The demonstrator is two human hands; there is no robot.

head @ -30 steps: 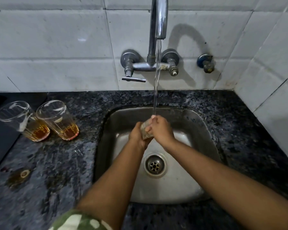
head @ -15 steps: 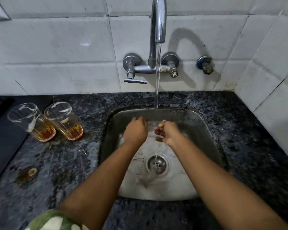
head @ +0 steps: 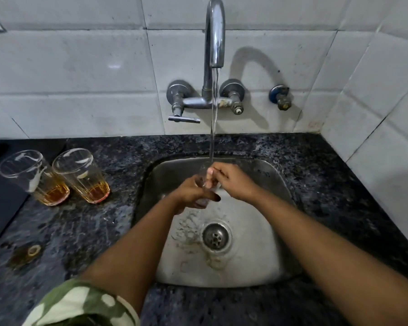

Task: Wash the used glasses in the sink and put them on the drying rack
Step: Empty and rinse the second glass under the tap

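A clear glass (head: 204, 184) is held upright under the running water over the steel sink (head: 264, 262). My left hand (head: 191, 194) wraps around the glass's lower part. My right hand (head: 233, 182) holds its rim, fingers reaching into the mouth. The glass is mostly hidden by both hands. On the counter to the left stand two used ribbed glasses (head: 31, 177) (head: 83, 176), each with amber liquid at the bottom.
The wall tap (head: 213, 55) runs a steady stream into the sink, above the drain (head: 215, 236). Dark speckled granite counter (head: 80, 231) surrounds the sink, with a brown stain ring (head: 32, 250) at left. Tiled walls close off the back and right. No drying rack is in view.
The hands had parted half a second ago and have come back together on the glass under the stream. The camera has tilted a little; the two glasses on the counter stay put.
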